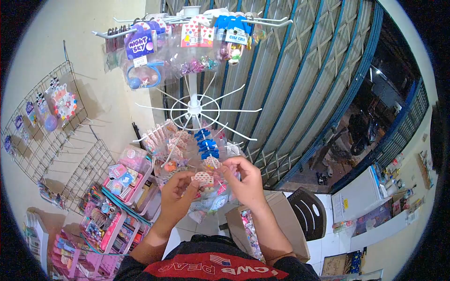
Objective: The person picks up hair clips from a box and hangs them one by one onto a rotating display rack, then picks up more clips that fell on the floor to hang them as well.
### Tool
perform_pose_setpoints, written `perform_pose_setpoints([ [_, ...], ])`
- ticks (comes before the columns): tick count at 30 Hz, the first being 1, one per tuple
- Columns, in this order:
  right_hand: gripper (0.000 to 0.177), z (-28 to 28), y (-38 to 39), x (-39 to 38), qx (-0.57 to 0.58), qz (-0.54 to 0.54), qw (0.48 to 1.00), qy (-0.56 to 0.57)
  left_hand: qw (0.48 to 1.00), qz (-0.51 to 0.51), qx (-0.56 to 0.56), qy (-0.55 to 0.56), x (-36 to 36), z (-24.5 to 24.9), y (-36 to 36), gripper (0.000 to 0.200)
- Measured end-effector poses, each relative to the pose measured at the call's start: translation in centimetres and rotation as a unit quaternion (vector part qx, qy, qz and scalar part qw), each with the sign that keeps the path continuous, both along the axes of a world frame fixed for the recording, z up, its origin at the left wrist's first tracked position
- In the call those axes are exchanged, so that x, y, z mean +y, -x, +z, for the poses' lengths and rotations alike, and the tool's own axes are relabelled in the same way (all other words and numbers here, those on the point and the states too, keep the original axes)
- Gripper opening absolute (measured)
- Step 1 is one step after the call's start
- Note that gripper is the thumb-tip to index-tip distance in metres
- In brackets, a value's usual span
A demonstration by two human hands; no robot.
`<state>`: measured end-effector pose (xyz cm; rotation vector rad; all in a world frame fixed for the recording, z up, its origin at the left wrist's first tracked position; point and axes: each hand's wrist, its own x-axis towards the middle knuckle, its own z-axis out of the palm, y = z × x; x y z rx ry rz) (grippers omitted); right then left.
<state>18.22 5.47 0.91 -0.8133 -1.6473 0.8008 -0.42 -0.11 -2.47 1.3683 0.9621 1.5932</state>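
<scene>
My left hand [178, 195] pinches a small clear packet with a patterned header card [202, 178] at its edge, in front of the display rack's lower tier. Fingers of my right hand [244, 183] close on another patterned header card [213, 162], which sits at the outer end of a row. Behind that card, blue header cards [206, 144] hang along the same prong. More packets with pale spotted cards [159, 136] hang to the left. The white display rack [194, 108] has a bare-pronged middle tier above my hands. Small contents of the packets are hard to make out.
On the top tier hang a "Night Sky" packet [140, 42] and other accessory packets. Wire grids [40, 126] line the left wall above baskets of goods [105, 225]. A folding metal shutter [290, 84] stands behind. A cardboard box [281, 220] and dark chair [307, 213] are at right.
</scene>
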Motion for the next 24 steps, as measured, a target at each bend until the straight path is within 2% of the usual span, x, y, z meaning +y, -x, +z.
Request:
perform_pose_setpoints([
  [2, 0.010, -0.1, 0.0, 0.0, 0.009, 0.014, 1.000, 0.012, 0.999, 0.012, -0.038, -0.023, 0.2, -0.1, -0.1, 0.020],
  [5, 0.009, -0.7, 0.0, 0.5, 0.011, 0.026, 0.999, 0.033, 0.999, 0.027, -0.023, -0.021, 0.3, -0.1, 0.2, 0.020],
  [7, 0.009, -1.1, 0.2, 1.2, 0.096, 0.060, 0.990, 0.079, 0.998, 0.030, -0.040, -0.028, 0.4, 0.0, -0.1, 0.020],
  [8, 0.009, -1.0, 0.1, 1.2, 0.095, 0.062, 0.990, 0.079, 0.997, 0.034, -0.056, -0.034, 0.4, 0.1, -0.3, 0.020],
  [13, 0.011, -0.4, -0.4, 0.1, 0.132, 0.107, 0.981, 0.097, 0.997, 0.065, -0.027, -0.013, -0.1, 0.0, 0.0, 0.020],
  [15, 0.011, -1.0, -0.7, -0.2, 0.134, 0.103, 0.982, 0.084, 0.996, 0.082, -0.026, -0.006, -0.1, 0.0, -0.2, 0.019],
  [17, 0.011, -1.4, -1.1, -0.4, 0.138, 0.100, 0.983, 0.072, 0.990, 0.100, -0.090, -0.040, 0.1, 0.1, -0.6, 0.019],
  [20, 0.012, -1.5, -1.9, -0.5, 0.169, 0.093, 0.979, 0.068, 0.988, 0.105, -0.101, -0.050, 0.3, -0.1, -0.7, 0.018],
  [24, 0.010, -1.7, -3.7, 0.5, 0.169, 0.044, 0.982, 0.071, 0.990, 0.118, -0.038, -0.067, 0.0, -0.4, -1.2, 0.019],
])
